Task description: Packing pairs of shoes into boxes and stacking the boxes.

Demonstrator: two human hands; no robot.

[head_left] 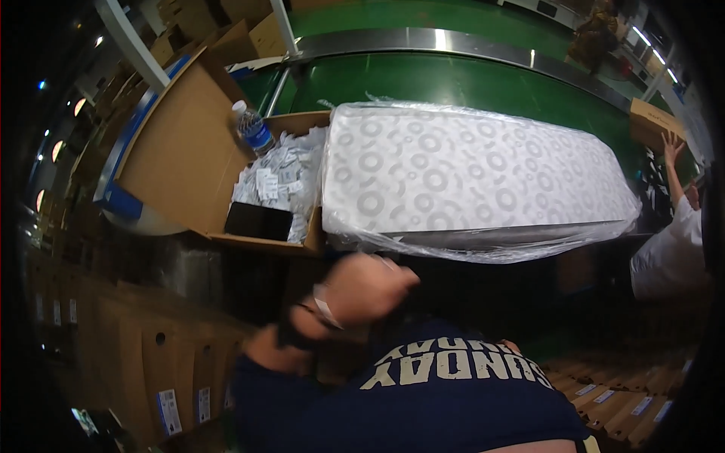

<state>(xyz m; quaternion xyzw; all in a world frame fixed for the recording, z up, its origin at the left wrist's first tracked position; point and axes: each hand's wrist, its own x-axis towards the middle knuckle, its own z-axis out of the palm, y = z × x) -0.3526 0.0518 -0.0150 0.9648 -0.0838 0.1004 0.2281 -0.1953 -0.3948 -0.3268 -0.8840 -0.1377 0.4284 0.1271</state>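
My left hand (362, 291) is raised in front of my body, just below the near edge of the wrapped block. Its fingers look curled together and slightly blurred; what they hold, if anything, is hidden. A dark band and a pale strip circle that wrist. Only a bit of my right hand (510, 347) shows past my dark blue shirt, its fingers mostly hidden. In front of me lies a long white block (468, 174) with grey ring patterns, loosely wrapped in clear plastic film. Left of it an open cardboard box (177, 151) holds many small white labelled packets (283, 177).
A water bottle (253, 128) and a black phone-like slab (259, 221) rest on the packets. Beyond runs a green conveyor (453, 75) with a metal rail (423, 39). Cardboard cartons (151, 362) stand low on both sides. At right, another person (672, 249) touches a box (655, 124).
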